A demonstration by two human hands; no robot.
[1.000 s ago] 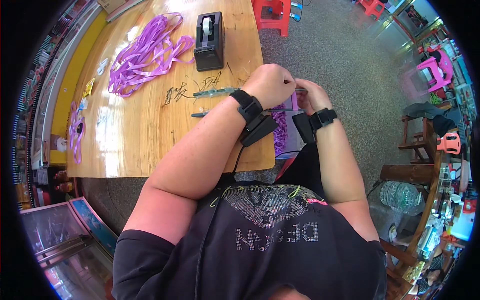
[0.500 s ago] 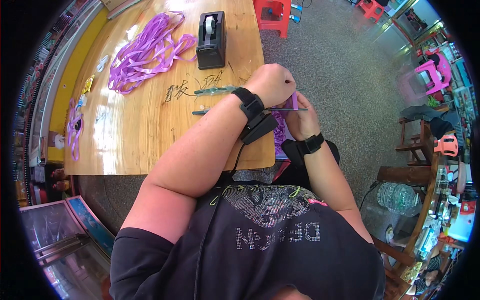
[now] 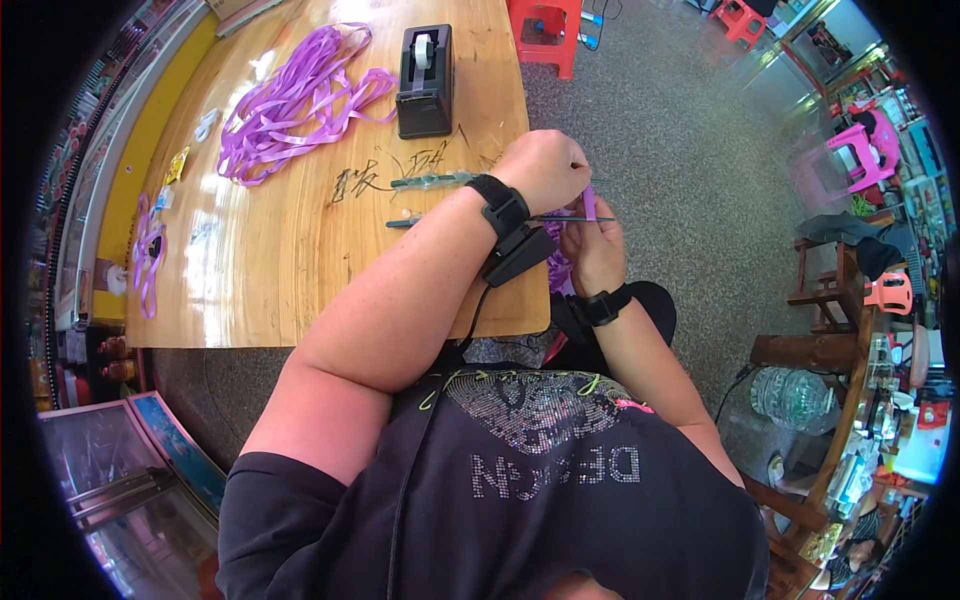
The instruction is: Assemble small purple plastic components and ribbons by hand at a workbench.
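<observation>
Past the table's right edge, my left hand (image 3: 543, 168) is closed in a pinch on a purple ribbon (image 3: 589, 206). A short stretch of this ribbon runs down from it across a thin dark rod (image 3: 560, 217). Just below, my right hand (image 3: 597, 256) has its fingers bent around the ribbon by the rod's end; its fingertips are partly hidden. A second rod (image 3: 430, 182), wrapped in clear tape, lies farther back, partly behind my left wrist. More gathered purple ribbon (image 3: 557, 262) hangs by the table edge, beside my right hand.
A heap of loose purple ribbon (image 3: 290, 110) and a black tape dispenser (image 3: 426, 95) lie on the wooden table (image 3: 270, 260). Another ribbon strand (image 3: 148, 262) is at the left edge. A red stool (image 3: 545, 35) stands beyond; a large clear bottle (image 3: 790, 398) is at right.
My right hand and wrist have moved slightly left and toward me. The ribbon now runs straighter between my hands. My left hand has hardly moved.
</observation>
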